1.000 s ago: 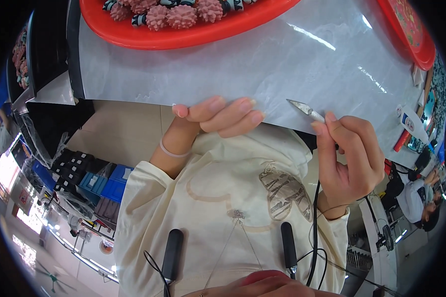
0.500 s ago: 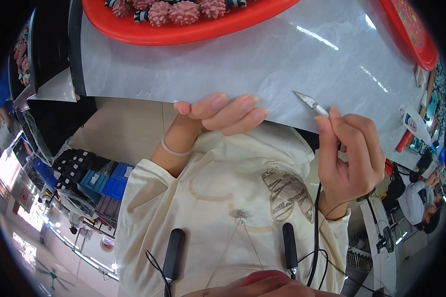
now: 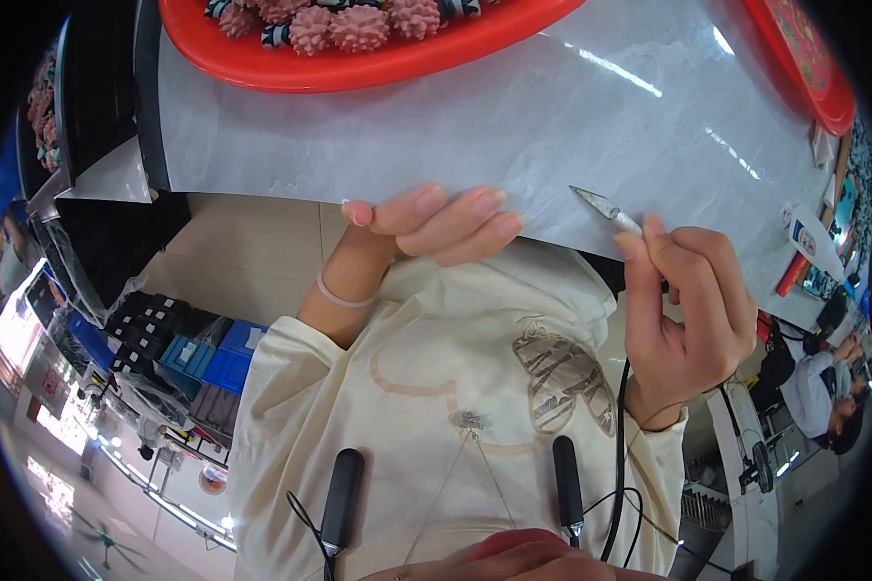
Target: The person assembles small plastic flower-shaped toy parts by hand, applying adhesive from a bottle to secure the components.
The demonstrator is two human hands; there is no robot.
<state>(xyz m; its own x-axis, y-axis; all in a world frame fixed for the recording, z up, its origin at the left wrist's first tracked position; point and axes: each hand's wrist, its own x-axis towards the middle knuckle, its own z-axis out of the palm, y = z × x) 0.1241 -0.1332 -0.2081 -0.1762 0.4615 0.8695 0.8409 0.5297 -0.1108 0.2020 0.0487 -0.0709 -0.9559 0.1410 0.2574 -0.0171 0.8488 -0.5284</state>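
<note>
My right hand [image 3: 688, 300] pinches a small craft knife [image 3: 612, 212] by its pale handle, between thumb and index finger. The pointed metal blade is directed up and to the left, over the grey tabletop [image 3: 358, 136]. My left hand [image 3: 446, 223] is at the table's near edge, its fingers stretched out loosely side by side toward the right. Nothing shows in it, though its palm is hidden. Beyond both hands is a red tray [image 3: 378, 76] holding several pink knobbly pieces [image 3: 361, 30] and black-and-white striped pieces.
Another red tray [image 3: 828, 102] lies at the far right, near a white bottle [image 3: 812, 240] and a red tube [image 3: 793, 275]. Blue boxes [image 3: 233, 353] stand at lower left. Black cables [image 3: 618, 465] hang by my right arm. Another person [image 3: 814, 387] sits at far right.
My right hand and the knife have shifted very slightly toward me. My left hand stays in place.
</note>
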